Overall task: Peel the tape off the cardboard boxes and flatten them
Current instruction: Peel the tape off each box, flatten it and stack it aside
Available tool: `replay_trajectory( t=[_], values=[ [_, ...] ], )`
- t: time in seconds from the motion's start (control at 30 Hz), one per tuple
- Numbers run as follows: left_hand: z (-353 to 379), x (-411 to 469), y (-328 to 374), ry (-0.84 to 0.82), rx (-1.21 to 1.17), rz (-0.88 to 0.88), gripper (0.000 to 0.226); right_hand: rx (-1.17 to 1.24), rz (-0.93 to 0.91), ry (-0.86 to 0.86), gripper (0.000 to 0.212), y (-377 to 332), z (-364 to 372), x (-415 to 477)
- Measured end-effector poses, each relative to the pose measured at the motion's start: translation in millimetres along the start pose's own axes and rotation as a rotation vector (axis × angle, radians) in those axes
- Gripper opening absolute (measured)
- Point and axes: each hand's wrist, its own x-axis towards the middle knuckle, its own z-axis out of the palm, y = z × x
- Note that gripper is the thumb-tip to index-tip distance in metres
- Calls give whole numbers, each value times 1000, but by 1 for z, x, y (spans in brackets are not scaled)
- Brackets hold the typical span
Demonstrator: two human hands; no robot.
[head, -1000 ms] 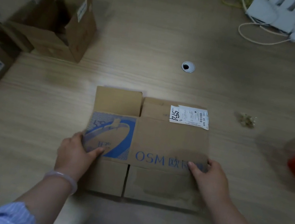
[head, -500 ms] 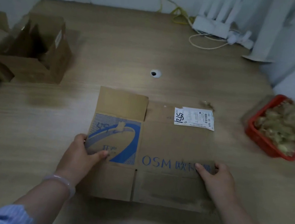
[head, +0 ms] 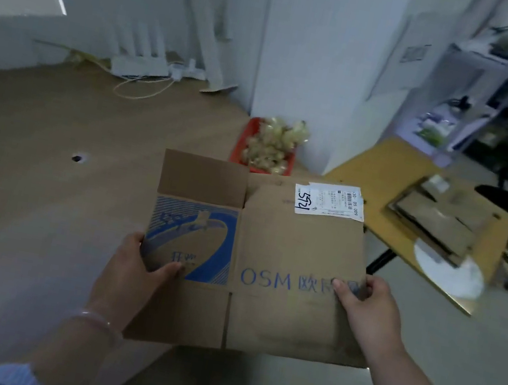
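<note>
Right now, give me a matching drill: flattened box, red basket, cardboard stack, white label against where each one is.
Things:
1 flattened box
2 red basket
3 cardboard stack
4 white label

Places:
A on the yellow table
B stuck to the box's far right corner
C gripped by the left hand and right hand
D on the wooden desk, beyond the box

Pairs: 1-C, 2-D, 3-A, 4-B

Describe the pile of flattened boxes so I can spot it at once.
Look right, to the yellow table. The pile of flattened cardboard lies on it: brown, layered sheets, unlike the round white disc at the pile's near edge.
</note>
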Motion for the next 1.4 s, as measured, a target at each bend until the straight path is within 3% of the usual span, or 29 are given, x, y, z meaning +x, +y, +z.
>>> replay_trajectory(
  t=[0.37,0.63,0.8,1.4],
  values=[
    [183,-81,202,-189,-30,269,70,70,142,323,27,156,-217,41],
    [315,-128,302,-303,-28,335,83,110,179,416,27,235,-346,90],
    [365,-115,337,-302,12,346,86,147,216,392,62,263,-367,141],
    [493,23,408,-312,-58,7,71,113,132,146,58,256,-360,421]
  ],
)
